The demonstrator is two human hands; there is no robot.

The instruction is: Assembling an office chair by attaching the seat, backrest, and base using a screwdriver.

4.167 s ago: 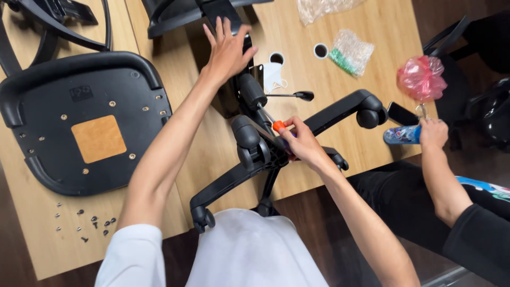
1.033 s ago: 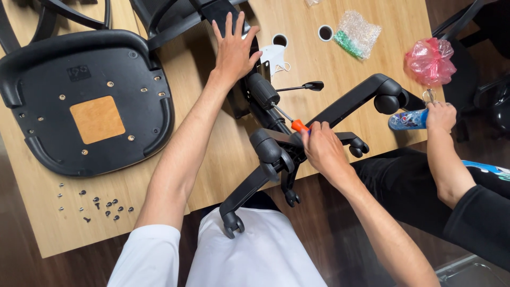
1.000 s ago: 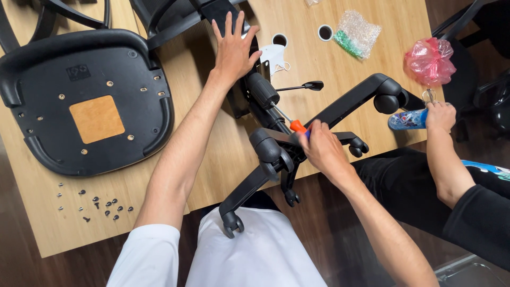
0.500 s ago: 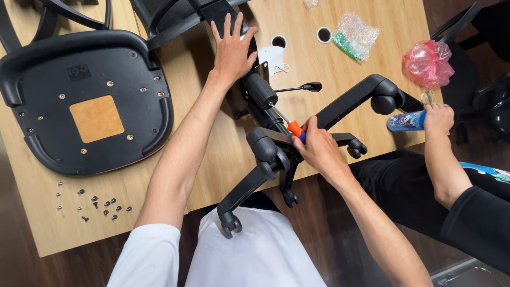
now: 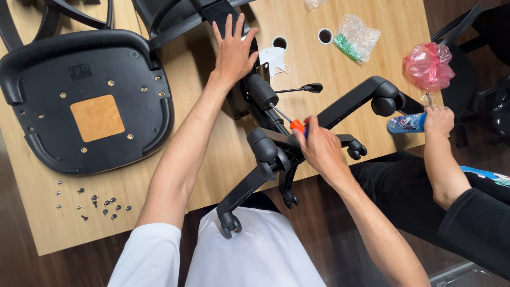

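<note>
**Screwdriver drawn back toward the base hub**

Table [image 5: 329, 69] carries the upturned seat pan [image 5: 90, 101] at its left edge. Chair base [image 5: 276, 154] overhangs the near edge. My left hand [image 5: 232, 48] stays flat, fingers spread, on the mechanism. My right hand [image 5: 319, 149] is fisted on the orange-handled screwdriver [image 5: 289, 121], now nearer the hub than a second ago; I judge the fastening ongoing.

An upturned black plastic chair seat [image 5: 87, 101] with a square tan patch is laid on the light wooden table [image 5: 366, 64]. Small dark screws [image 5: 93, 204] are scattered near the table's front edge. A clear bubble-wrap bag [image 5: 357, 38], a crumpled pink plastic bag [image 5: 427, 66] and a blue drink bottle [image 5: 406, 123] are seen at the far right.
</note>
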